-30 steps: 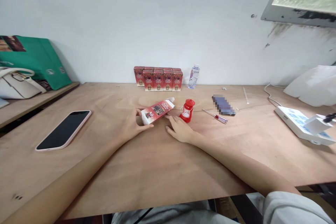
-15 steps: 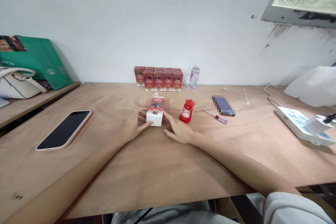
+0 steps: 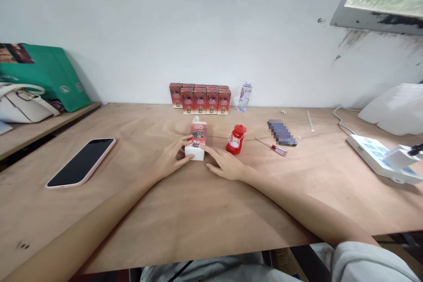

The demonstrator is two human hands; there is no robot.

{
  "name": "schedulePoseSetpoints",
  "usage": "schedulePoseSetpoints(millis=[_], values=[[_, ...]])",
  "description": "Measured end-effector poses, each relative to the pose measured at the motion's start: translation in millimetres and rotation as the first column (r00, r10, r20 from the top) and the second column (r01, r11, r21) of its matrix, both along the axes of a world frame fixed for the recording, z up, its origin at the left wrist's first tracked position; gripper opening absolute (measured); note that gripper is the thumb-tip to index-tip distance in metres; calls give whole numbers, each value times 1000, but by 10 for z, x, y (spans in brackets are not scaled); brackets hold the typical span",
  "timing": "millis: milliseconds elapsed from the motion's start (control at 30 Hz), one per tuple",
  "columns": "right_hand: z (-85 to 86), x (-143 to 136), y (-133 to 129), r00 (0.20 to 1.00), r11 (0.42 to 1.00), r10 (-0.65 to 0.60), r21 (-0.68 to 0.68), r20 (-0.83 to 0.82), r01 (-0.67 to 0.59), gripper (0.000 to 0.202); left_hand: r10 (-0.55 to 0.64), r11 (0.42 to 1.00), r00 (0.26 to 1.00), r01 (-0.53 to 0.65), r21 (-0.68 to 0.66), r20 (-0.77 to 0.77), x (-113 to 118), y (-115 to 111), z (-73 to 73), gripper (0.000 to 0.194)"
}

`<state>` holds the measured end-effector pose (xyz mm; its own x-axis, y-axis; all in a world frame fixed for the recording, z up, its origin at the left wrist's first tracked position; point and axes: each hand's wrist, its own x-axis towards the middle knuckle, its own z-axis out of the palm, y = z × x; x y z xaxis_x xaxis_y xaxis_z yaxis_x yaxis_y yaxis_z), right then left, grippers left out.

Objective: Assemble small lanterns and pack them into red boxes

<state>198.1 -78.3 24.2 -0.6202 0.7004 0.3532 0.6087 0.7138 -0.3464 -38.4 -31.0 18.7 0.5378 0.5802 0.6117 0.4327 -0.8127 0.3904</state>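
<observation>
A small red and white cardboard box (image 3: 198,132) lies on the table with its white end towards me. At its far end a white flap sticks up. My left hand (image 3: 173,155) grips the box from the left, fingertips on its printed top and thumb at the white end. From the right, my right hand (image 3: 226,163) touches the top edge with its index finger, its thumb held apart near the tabletop. A red toy lantern (image 3: 235,140) with a clear middle stands just beyond my right hand.
Several matching red boxes (image 3: 200,101) stand in rows by the wall, beside a clear bottle (image 3: 244,97). A screwdriver (image 3: 271,146) and a blurred-out dark phone-like object (image 3: 282,132) lie right. A pink-edged phone (image 3: 81,163) is left; a white power strip (image 3: 380,158) sits far right.
My left fingers have moved from the box's side up onto its top. My right index finger has also shifted onto the top edge. The box has barely moved.
</observation>
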Motion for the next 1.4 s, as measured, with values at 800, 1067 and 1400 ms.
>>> schedulePoseSetpoints(millis=[800,1067,1400], values=[[-70,-17,5,987,956,-64,294,148,18,44,139,982,990,-140,126,16,20,52,-84,11],[-36,-53,-23,985,912,-98,408,144,31,31,100,966,995,-96,238,-5,37,32,-91,12],[-53,-39,-8,1000,936,-14,353,22,6,29,191,937,981,-169,305,-43,103,-77,5,9]])
